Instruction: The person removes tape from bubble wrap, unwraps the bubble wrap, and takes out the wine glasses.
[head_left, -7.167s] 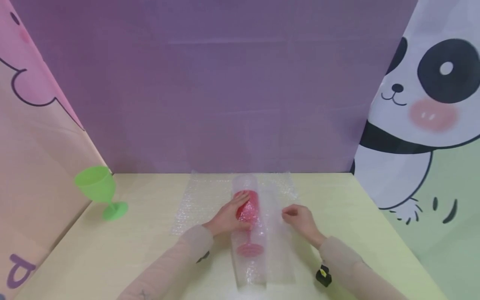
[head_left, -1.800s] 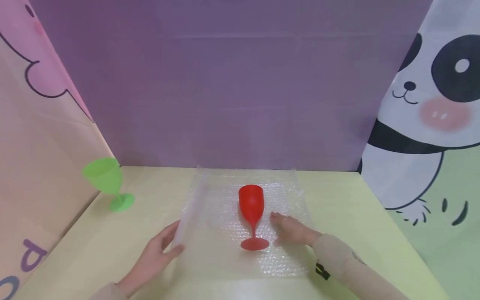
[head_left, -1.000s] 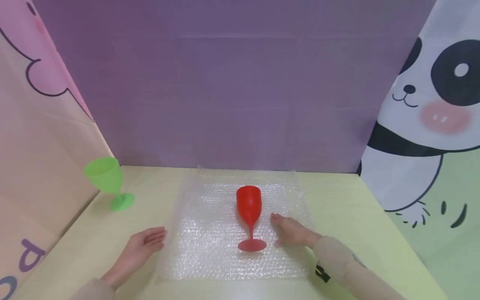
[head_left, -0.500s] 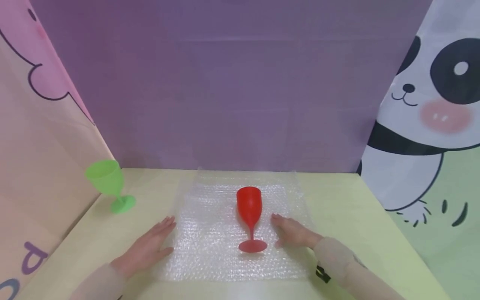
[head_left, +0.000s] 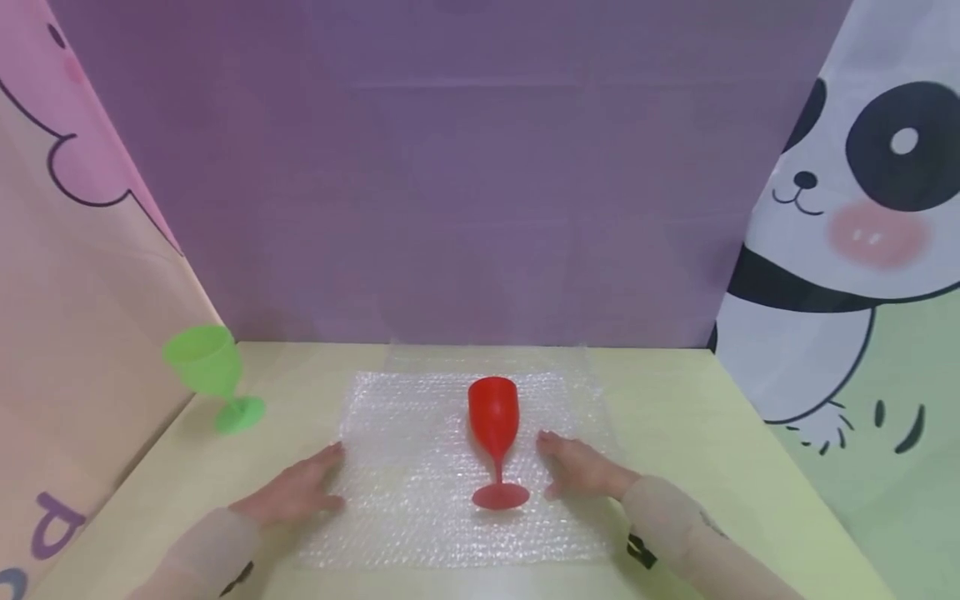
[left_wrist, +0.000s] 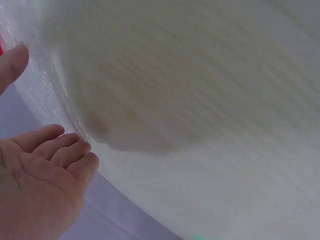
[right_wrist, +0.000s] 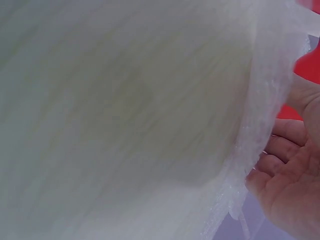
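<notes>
A red plastic goblet [head_left: 493, 412] lies on a flat sheet of bubble wrap [head_left: 420, 492], its bowl toward the back and its foot toward me. At the sheet's left edge is my left hand [head_left: 288, 493], fingers extended and thumb apart; in the left wrist view its fingertips meet the bubble wrap edge [left_wrist: 64, 97]. My right hand [head_left: 587, 468] rests on the sheet just right of the goblet's stem, fingers loosely bent and gripping nothing visible. The right wrist view shows that hand [right_wrist: 295, 175] beside the bubble wrap [right_wrist: 267, 80], with the red goblet [right_wrist: 310, 65] partly visible behind.
A green goblet [head_left: 206, 362] stands upright at the table's back left. The pale wooden table [head_left: 675, 417] meets a purple backdrop [head_left: 465, 183] behind, with a pink printed panel on the left and a panda panel [head_left: 795, 358] on the right.
The goblet was covered by folded bubble wrap; it now lies uncovered on the spread sheet. My left hand drew the wrap leftward, let go, then returned to its edge. The right hand stays put lately.
</notes>
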